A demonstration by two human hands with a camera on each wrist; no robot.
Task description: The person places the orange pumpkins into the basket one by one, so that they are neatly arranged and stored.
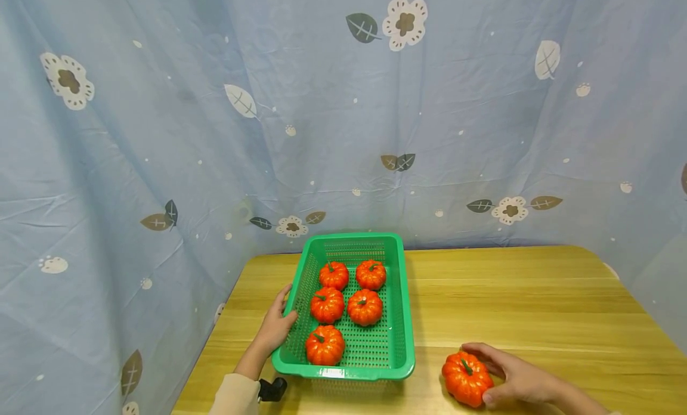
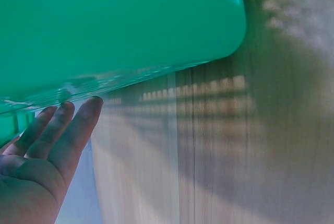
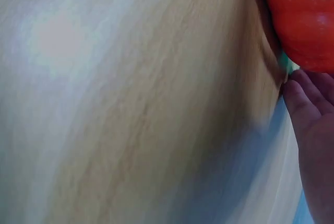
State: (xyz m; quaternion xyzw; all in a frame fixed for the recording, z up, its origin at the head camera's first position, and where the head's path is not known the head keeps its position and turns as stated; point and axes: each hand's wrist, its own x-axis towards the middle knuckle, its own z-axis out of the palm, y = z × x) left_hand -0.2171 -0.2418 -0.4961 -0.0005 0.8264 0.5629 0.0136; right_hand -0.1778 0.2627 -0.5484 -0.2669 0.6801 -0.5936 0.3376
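A green plastic basket (image 1: 405, 319) with perforated walls stands on the table and holds several small orange-red pumpkins (image 1: 327, 304) with green stems. My left hand (image 1: 276, 327) holds the basket's left side, its thumb at the rim and the other fingers along the outer wall. In the left wrist view, those fingers (image 2: 78, 130) reach up against the green wall. To the right of the basket, my right hand (image 1: 517, 376) grips another pumpkin (image 1: 466, 378), with the thumb on its near side and fingers around its far side. The right wrist view shows this pumpkin (image 3: 308, 20) only in part.
The wooden table (image 1: 515, 302) extends to the right behind the right hand. A blue curtain (image 1: 343, 135) with flowers and leaves hangs along the back and the left side. On the left wrist sits a small black device (image 1: 272, 390), near the basket's front corner.
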